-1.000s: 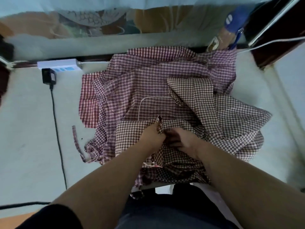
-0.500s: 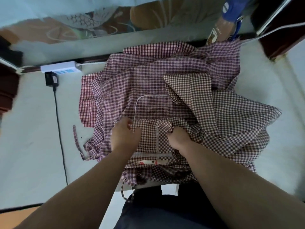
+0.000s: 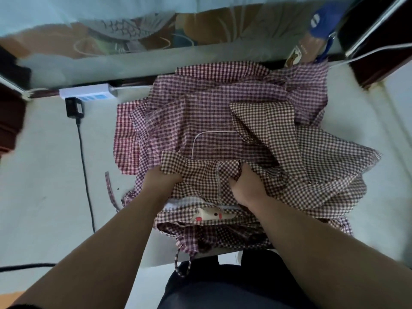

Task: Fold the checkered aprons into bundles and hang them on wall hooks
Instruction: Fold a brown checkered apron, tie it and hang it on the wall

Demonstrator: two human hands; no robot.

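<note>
Head view: my left hand (image 3: 161,181) and right hand (image 3: 247,186) each grip a bunch of the brown-check apron (image 3: 200,172), fingers curled into the cloth. The held edge runs from 9 to 3 o'clock between them. The rest of the apron spills toward 2 o'clock, so I judge my right hand is nearer the bulk. It lies on the red-check aprons (image 3: 200,108), heaped toward 12 on the white table (image 3: 44,175). The cloth looks thin, limp and creased, and a narrow tie (image 3: 109,186) trails at 9.
</note>
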